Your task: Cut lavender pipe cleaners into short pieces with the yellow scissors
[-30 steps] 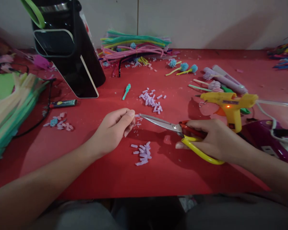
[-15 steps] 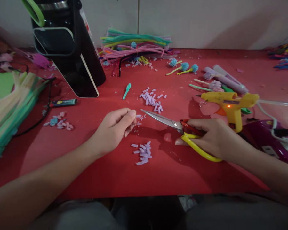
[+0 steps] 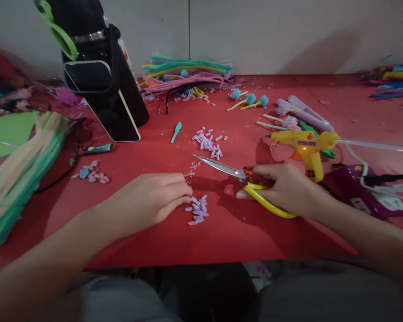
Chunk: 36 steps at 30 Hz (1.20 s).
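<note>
My right hand (image 3: 285,185) grips a pair of scissors (image 3: 235,172) by its red and yellow handles, with the blades nearly closed and pointing left. My left hand (image 3: 164,194) lies low over the table, fingers pressed together at the left edge of a near pile of short lilac pieces (image 3: 198,212). Whatever its fingertips pinch is hidden. Farther back, beyond the scissor tip, lies a second pile of lilac pieces (image 3: 206,142). Tiny lilac scraps (image 3: 194,167) are scattered between the two piles.
A yellow glue gun (image 3: 305,145) with a lit orange light lies right, before a purple power strip (image 3: 359,190). A black bottle (image 3: 121,89) stands back left, a phone leaning on it. Pipe cleaners (image 3: 23,174) lie left; pink and blue bits (image 3: 92,173) nearby.
My left hand has moved down and toward me from near the scissor tip to the near lilac pile, turning palm down. The scissors stay in my right hand. The view has shifted slightly.
</note>
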Each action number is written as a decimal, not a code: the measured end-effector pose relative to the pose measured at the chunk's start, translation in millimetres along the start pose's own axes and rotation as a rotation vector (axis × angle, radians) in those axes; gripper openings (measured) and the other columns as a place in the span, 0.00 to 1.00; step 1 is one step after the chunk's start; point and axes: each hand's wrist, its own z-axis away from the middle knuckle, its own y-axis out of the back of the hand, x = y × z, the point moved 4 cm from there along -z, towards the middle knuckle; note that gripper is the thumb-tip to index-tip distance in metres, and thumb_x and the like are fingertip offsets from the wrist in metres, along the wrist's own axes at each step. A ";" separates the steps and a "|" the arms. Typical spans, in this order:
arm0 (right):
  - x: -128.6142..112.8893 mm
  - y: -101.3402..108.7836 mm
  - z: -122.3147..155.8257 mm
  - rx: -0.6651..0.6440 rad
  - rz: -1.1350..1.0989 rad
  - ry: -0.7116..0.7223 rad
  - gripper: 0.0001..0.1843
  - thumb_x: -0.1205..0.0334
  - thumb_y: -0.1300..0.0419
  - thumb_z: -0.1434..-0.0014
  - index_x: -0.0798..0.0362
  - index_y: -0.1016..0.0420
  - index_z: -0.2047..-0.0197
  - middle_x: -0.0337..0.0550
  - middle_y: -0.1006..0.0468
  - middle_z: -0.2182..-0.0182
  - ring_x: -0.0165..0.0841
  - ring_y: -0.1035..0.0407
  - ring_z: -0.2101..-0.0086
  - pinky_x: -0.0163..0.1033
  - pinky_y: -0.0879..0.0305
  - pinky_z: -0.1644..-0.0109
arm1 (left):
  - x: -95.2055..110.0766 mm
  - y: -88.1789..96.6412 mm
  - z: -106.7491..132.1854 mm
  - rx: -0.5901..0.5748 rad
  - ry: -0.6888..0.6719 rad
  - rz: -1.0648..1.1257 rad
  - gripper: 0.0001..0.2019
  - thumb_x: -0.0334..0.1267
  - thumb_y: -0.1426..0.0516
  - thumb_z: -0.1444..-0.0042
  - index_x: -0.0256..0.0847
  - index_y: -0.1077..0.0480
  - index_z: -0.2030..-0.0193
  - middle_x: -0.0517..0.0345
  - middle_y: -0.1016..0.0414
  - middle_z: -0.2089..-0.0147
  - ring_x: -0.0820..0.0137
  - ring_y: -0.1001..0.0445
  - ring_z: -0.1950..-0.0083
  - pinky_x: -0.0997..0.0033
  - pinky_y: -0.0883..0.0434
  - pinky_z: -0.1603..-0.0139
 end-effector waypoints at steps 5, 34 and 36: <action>-2.0 0.1 -0.4 -0.019 0.016 -0.010 0.39 0.20 0.43 0.57 0.50 0.47 0.78 0.33 0.47 0.81 0.27 0.52 0.76 0.36 0.54 0.75 | -4.1 7.7 8.2 0.023 -0.004 -0.029 0.13 0.30 0.49 0.33 0.43 0.24 0.52 0.57 0.24 0.56 0.71 0.24 0.59 0.72 0.33 0.60; 7.1 12.7 -5.5 0.106 -0.162 -0.050 0.37 0.23 0.40 0.56 0.50 0.47 0.79 0.33 0.45 0.81 0.26 0.49 0.77 0.36 0.55 0.75 | -21.4 0.2 -102.4 0.266 0.274 -0.097 0.12 0.44 0.43 0.39 0.38 0.24 0.61 0.49 0.28 0.54 0.58 0.28 0.51 0.51 0.33 0.43; 10.1 13.1 -6.4 0.116 -0.181 -0.067 0.37 0.24 0.40 0.55 0.50 0.48 0.79 0.32 0.47 0.80 0.26 0.51 0.77 0.35 0.55 0.75 | -19.9 -3.0 -108.7 0.243 0.298 -0.095 0.12 0.45 0.43 0.39 0.38 0.24 0.60 0.49 0.27 0.54 0.57 0.28 0.51 0.50 0.33 0.44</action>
